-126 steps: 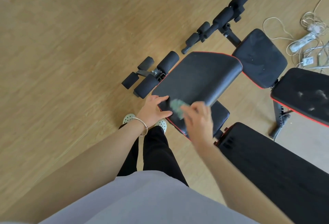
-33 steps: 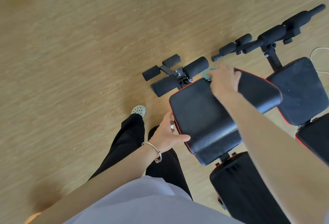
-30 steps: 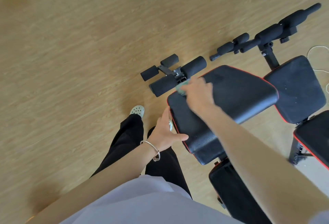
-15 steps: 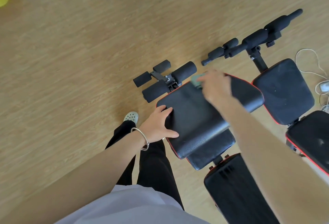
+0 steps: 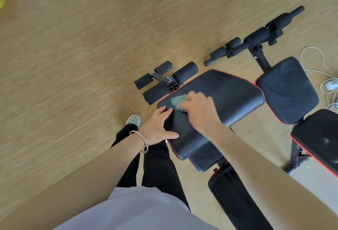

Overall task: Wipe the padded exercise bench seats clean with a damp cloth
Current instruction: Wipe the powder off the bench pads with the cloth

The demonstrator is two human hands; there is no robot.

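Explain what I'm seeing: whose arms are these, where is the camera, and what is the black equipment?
There is no machine here: a person works with bare hands. Every picture comes from one wide camera worn on their head, looking down, so the arms enter from the bottom. The left hand, with a thin silver bangle at the wrist, rests spread on the near corner of a black padded bench seat with red piping. The right hand has a small green cloth in its grip and presses it on that seat; it is blurred. Beyond the seat stick out black foam leg rollers. A second black padded seat, speckled with pale marks, stands to the right. Everything stands on a light wooden floor, with white cables at the right edge.
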